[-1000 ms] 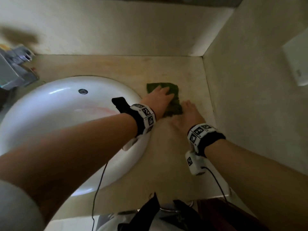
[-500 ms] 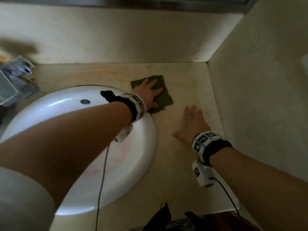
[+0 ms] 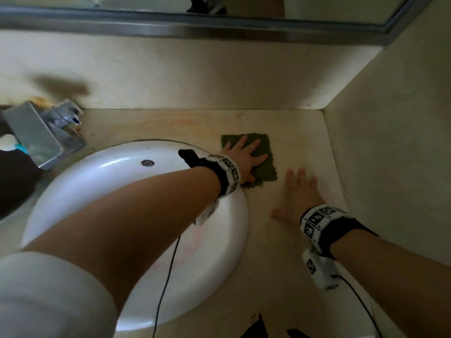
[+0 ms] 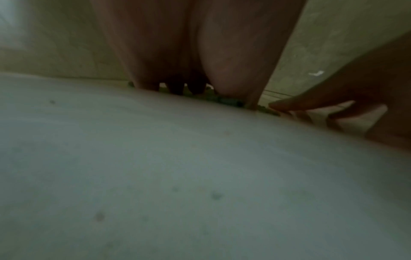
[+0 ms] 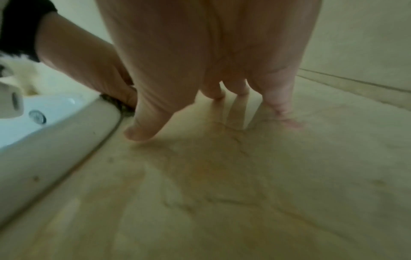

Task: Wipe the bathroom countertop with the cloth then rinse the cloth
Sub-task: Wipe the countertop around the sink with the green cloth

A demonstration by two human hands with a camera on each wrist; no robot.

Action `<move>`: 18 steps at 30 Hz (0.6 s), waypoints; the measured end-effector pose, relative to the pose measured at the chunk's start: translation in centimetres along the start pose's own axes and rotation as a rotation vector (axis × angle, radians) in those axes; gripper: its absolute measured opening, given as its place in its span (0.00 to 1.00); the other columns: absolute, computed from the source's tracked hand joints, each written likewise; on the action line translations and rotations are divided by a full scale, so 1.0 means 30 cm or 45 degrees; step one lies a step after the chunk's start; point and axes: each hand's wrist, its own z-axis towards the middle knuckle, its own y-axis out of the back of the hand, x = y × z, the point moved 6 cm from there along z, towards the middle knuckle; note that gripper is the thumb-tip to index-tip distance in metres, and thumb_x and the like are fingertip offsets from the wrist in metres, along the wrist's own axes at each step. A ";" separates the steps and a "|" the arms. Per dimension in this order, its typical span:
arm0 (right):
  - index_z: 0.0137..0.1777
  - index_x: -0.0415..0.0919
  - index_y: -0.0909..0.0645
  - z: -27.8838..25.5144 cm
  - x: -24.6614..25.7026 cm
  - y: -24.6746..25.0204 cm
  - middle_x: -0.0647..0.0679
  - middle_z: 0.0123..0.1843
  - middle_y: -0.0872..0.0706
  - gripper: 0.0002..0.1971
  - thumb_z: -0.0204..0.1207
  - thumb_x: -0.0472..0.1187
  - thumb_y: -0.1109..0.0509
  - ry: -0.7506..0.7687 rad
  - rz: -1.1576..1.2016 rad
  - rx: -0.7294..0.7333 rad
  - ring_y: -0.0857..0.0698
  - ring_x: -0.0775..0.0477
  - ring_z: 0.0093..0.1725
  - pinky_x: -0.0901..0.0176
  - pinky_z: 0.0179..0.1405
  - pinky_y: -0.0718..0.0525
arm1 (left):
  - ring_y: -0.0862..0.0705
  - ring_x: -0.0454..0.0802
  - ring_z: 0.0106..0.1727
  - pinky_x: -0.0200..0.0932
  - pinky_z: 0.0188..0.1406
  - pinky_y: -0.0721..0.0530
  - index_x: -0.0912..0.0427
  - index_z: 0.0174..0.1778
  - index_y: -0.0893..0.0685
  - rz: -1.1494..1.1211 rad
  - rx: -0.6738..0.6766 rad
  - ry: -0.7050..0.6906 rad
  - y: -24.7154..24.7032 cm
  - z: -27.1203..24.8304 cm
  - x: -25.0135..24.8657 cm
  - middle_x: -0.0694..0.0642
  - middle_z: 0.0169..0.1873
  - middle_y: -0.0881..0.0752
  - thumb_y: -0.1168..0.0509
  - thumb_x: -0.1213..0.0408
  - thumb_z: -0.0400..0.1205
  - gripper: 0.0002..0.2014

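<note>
A dark green cloth (image 3: pixel 264 167) lies flat on the beige countertop (image 3: pixel 288 264), just right of the white sink basin (image 3: pixel 214 245). My left hand (image 3: pixel 245 154) presses on it with straight, spread fingers. In the left wrist view only a thin green strip of the cloth (image 4: pixel 227 101) shows past the basin rim (image 4: pixel 177 158), under my left hand (image 4: pixel 200 52). My right hand (image 3: pixel 299 191) rests flat on the bare counter to the right of the cloth, apart from it. The right wrist view shows my right hand (image 5: pixel 211 70) with fingers straight on the countertop (image 5: pixel 244 193).
A chrome faucet (image 3: pixel 41 132) stands at the far left behind the basin. The drain (image 3: pixel 147 163) sits in the bowl. A side wall (image 3: pixel 395 167) bounds the counter on the right, the back wall and a mirror frame (image 3: pixel 219 28) lie behind.
My left hand slid the cloth away from the right hand toward the back of the counter, next to the basin rim. My right hand stayed flat on the counter.
</note>
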 end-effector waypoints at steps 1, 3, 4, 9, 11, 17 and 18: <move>0.83 0.42 0.70 0.005 0.014 0.003 0.40 0.85 0.67 0.67 0.61 0.74 0.29 -0.026 -0.004 0.005 0.62 0.29 0.83 0.39 0.83 0.55 | 0.64 0.60 0.84 0.68 0.81 0.52 0.37 0.84 0.56 0.003 0.001 -0.008 0.001 0.001 0.009 0.50 0.84 0.64 0.38 0.44 0.83 0.39; 0.84 0.40 0.69 0.038 0.065 0.015 0.41 0.86 0.66 0.70 0.56 0.79 0.34 -0.042 -0.011 -0.032 0.62 0.32 0.84 0.36 0.83 0.56 | 0.64 0.59 0.84 0.66 0.81 0.50 0.37 0.84 0.56 0.004 0.000 0.008 0.011 -0.003 0.046 0.49 0.84 0.64 0.38 0.43 0.82 0.40; 0.84 0.41 0.68 0.053 0.100 0.029 0.41 0.86 0.65 0.71 0.52 0.82 0.36 -0.020 -0.005 -0.069 0.62 0.33 0.84 0.36 0.83 0.55 | 0.64 0.59 0.84 0.66 0.82 0.51 0.38 0.84 0.56 -0.006 -0.003 0.026 0.019 -0.006 0.069 0.49 0.84 0.64 0.38 0.43 0.82 0.40; 0.84 0.46 0.71 0.081 0.230 0.106 0.41 0.85 0.69 0.62 0.66 0.72 0.31 0.112 0.100 -0.067 0.64 0.30 0.83 0.39 0.82 0.54 | 0.63 0.60 0.84 0.67 0.81 0.51 0.38 0.84 0.56 -0.118 -0.071 0.215 0.068 -0.045 0.296 0.50 0.85 0.63 0.39 0.43 0.83 0.39; 0.83 0.47 0.72 0.094 0.240 0.123 0.42 0.85 0.70 0.63 0.65 0.71 0.29 0.106 0.066 -0.054 0.65 0.28 0.83 0.36 0.82 0.52 | 0.62 0.61 0.84 0.67 0.81 0.51 0.39 0.84 0.57 -0.148 -0.096 0.328 0.068 -0.081 0.430 0.49 0.85 0.62 0.42 0.43 0.84 0.37; 0.83 0.47 0.72 0.092 0.238 0.119 0.40 0.85 0.70 0.64 0.65 0.71 0.29 0.112 0.045 -0.044 0.65 0.26 0.82 0.35 0.82 0.52 | 0.63 0.60 0.84 0.64 0.82 0.55 0.39 0.84 0.59 -0.307 -0.215 0.547 -0.006 -0.143 0.549 0.48 0.85 0.61 0.52 0.46 0.87 0.31; 0.83 0.47 0.72 0.090 0.238 0.121 0.41 0.85 0.70 0.64 0.65 0.71 0.29 0.114 0.040 -0.051 0.65 0.27 0.82 0.35 0.82 0.52 | 0.64 0.61 0.84 0.62 0.82 0.56 0.40 0.84 0.60 -0.333 -0.220 0.595 -0.016 -0.151 0.559 0.49 0.85 0.62 0.53 0.45 0.87 0.31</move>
